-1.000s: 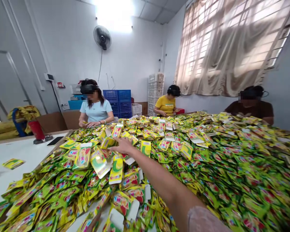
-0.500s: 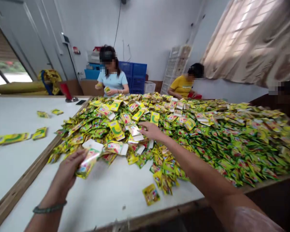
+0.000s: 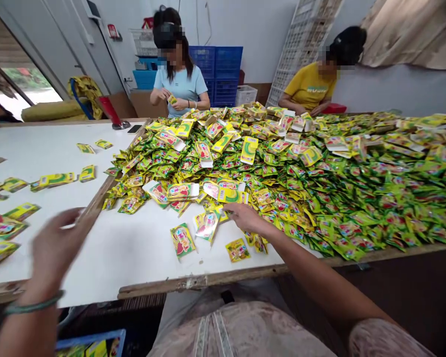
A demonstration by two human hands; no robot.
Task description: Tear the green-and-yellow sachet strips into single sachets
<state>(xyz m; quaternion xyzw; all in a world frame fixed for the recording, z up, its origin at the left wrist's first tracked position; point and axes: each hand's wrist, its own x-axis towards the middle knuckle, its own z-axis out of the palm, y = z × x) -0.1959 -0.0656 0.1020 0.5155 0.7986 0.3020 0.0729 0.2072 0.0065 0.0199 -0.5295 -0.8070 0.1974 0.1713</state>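
My left hand [image 3: 57,245], wearing a green bracelet, is over the white table [image 3: 122,253] beside a wooden strip. Motion smears its fingers, and I cannot tell whether anything is in them. My right hand [image 3: 243,217] reaches to the front edge of a heap of small yellow-green sachets [image 3: 349,213], its fingers bent together among the packs; what they pinch, if anything, is hidden. Just above its fingertips lies a yellow card box [image 3: 230,195]. A printed box [image 3: 182,240] lies flat between my hands, with another shiny box [image 3: 208,224] beside it.
Wooden strips [image 3: 100,191] divide and edge the table. Several filled boxes [image 3: 2,225] lie at left. A single sachet [image 3: 238,250] sits near the front edge. Two co-workers, in a blue shirt [image 3: 180,89] and a yellow shirt [image 3: 308,87], sit behind the heap. Below left is a blue-rimmed crate [image 3: 122,342].
The view has tilted downward. My left hand has let go of the open box it held and moved left. My right hand has drawn back from the heap's middle to its front edge.
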